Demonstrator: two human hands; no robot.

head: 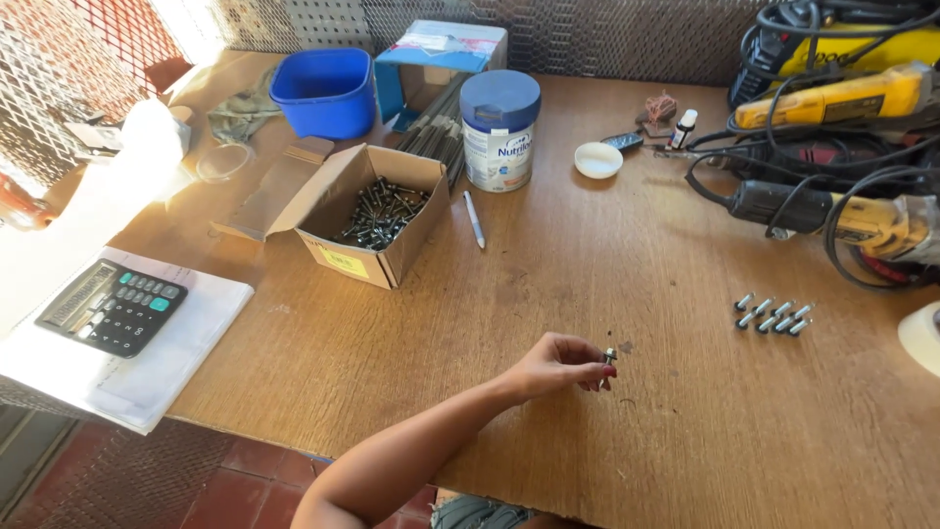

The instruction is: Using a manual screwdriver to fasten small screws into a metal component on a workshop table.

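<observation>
A workshop: power tools (842, 211), screw box (377, 211), wooden workbench (587, 255), mesh walls

Wooden table (548, 294) carries a screw box (377, 216), tin (499, 132), calculator (113, 306).

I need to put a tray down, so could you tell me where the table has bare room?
The wooden table is bare between the pen and the row of screws, and in front of the cardboard box. The power tools crowd the back right corner. One hand pinches a screw near the front.
</observation>
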